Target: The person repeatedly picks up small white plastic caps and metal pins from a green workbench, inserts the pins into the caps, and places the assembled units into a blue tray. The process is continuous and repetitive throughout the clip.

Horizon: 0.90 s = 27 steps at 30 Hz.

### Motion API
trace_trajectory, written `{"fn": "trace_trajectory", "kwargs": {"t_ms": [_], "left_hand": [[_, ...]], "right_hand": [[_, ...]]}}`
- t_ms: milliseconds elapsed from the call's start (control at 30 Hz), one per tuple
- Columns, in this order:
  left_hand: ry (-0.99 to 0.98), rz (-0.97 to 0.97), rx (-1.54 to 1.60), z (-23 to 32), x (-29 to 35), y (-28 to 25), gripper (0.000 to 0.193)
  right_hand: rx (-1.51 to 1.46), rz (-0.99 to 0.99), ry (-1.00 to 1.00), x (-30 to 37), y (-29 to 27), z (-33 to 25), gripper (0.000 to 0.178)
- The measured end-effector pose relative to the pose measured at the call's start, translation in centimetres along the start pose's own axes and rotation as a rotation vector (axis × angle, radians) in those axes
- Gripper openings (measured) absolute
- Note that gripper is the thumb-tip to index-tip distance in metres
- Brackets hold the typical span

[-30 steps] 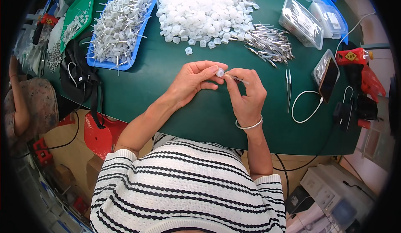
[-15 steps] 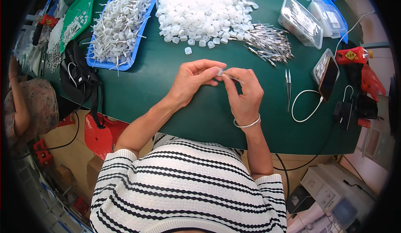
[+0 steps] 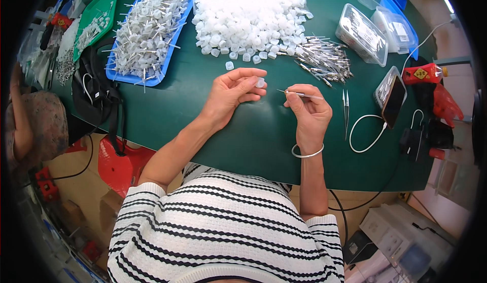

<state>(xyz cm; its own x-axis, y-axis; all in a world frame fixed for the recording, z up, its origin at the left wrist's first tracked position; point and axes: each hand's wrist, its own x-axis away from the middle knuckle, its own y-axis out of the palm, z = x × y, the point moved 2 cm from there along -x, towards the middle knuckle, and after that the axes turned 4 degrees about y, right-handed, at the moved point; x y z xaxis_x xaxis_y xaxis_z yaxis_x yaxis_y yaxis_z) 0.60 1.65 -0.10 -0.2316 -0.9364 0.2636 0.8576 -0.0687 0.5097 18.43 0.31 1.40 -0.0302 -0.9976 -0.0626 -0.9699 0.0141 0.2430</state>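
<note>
My left hand (image 3: 226,94) pinches a small translucent white plastic cap (image 3: 261,82) between thumb and fingers. To its right, my right hand (image 3: 312,114) grips a thin metal pin (image 3: 305,95) that lies across the fingers. The pin's fine tip points left toward the cap, with a gap between the two. Beyond my hands is a big heap of similar white caps (image 3: 248,14), one of them lying apart at its near edge. A pile of thin metal pins (image 3: 324,60) adjoins the heap on the right.
A blue tray (image 3: 163,70) holds caps with pins in them, beside a green tray (image 3: 109,4). Tweezers (image 3: 346,113) lie right of my right hand. Clear plastic boxes (image 3: 361,34), a phone (image 3: 393,103) and its white cable stand farther right. Another person's arm (image 3: 21,126) shows at left.
My right hand has drawn away to the right with the pin, apart from the cap. My left hand has shifted slightly left and keeps the cap.
</note>
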Motion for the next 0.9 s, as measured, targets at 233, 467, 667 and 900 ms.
{"fn": "trace_trajectory", "kwargs": {"t_ms": [233, 467, 667, 900], "left_hand": [[0.009, -0.113, -0.066, -0.3, 0.9, 1.5, 0.021], [0.062, -0.132, -0.054, -0.2, 0.8, 1.8, 0.017], [0.05, -0.123, -0.045, -0.3, 0.7, 1.5, 0.013], [0.0, -0.126, -0.14, 1.7, 0.2, 0.8, 0.015]], "right_hand": [[-0.062, 0.021, -0.051, 0.4, 1.1, -0.4, 0.014], [0.18, 0.015, -0.161, 1.0, 0.8, 0.2, 0.015], [0.346, 0.017, -0.287, 1.3, 1.2, -0.1, 0.014], [0.081, -0.031, -0.1, 1.1, 0.8, -0.2, 0.016]]}}
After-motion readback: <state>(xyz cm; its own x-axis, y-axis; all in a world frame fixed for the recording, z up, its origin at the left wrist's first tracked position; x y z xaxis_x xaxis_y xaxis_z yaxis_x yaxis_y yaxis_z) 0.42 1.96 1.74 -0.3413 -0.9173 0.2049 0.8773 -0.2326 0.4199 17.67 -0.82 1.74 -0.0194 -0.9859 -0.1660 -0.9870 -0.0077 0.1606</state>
